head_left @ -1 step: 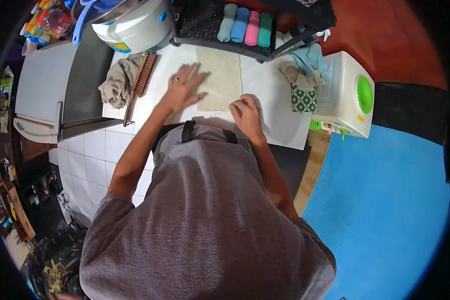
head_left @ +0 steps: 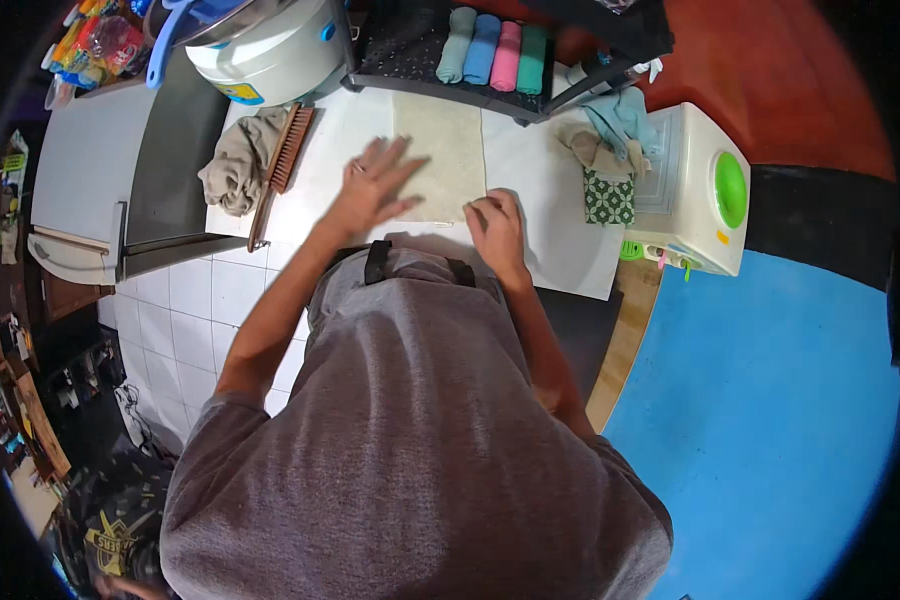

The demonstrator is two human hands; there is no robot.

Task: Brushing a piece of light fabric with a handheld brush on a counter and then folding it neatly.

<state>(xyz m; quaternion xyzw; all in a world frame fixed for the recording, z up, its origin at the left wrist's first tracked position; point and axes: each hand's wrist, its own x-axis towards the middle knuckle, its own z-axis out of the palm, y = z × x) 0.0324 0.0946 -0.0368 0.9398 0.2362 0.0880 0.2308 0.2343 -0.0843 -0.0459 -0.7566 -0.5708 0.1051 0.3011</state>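
Note:
A flat cream cloth lies spread on the white tabletop in front of me. My left hand is over its left edge, with fingers spread and slightly blurred, holding nothing. At the cloth's near right corner, my right hand has its fingers curled together, pinching the edge; the fingertips are partly hidden. A small pale tag shows on the cloth's near edge.
To the left lie a wooden-handled brush and a crumpled grey-brown cloth. A black rack behind holds several rolled cloths. On the right are a folded green patterned cloth and a cream container with a green round part.
My left hand has shifted slightly to the right, farther over the cloth, with its fingers still spread. The right hand stays at the corner.

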